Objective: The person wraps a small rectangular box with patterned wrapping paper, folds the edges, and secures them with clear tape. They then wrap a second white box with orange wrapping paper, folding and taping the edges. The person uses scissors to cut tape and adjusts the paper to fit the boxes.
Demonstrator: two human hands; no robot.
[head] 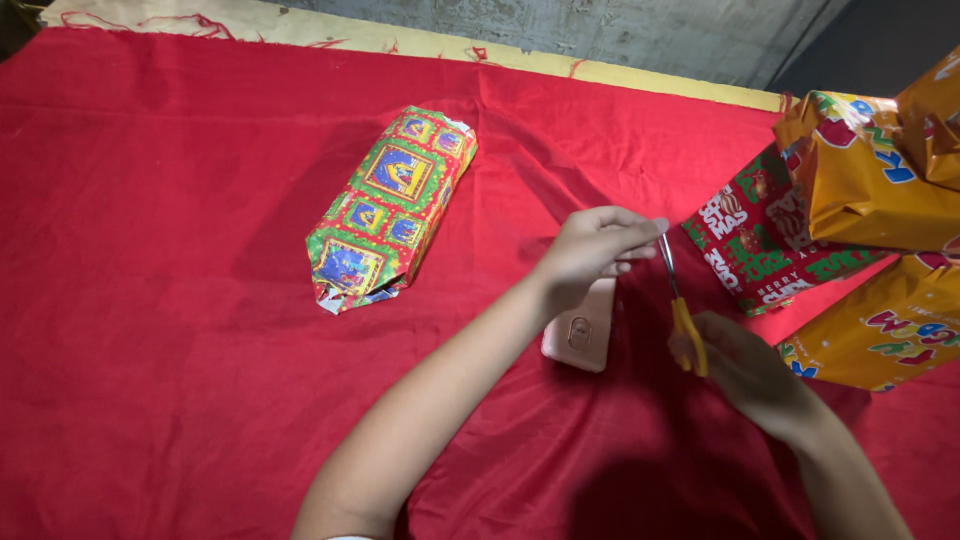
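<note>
My right hand [738, 372] grips the yellow handles of a pair of scissors [680, 305], blades pointing up and away from me. My left hand [590, 248] reaches over with its fingertips pinched at the tip of the blades; whether something thin is held there I cannot tell. Under my left wrist a pink phone [582, 335] lies back-up on the red cloth [150, 300]. To the left lies a long parcel wrapped in green and red picture paper [390, 205], its near end crumpled.
At the right edge stand several wrapped parcels: one in red and green paper [765, 240], and orange ones [880, 190] above and below it. A yellow table edge [420, 40] and a grey wall run along the back.
</note>
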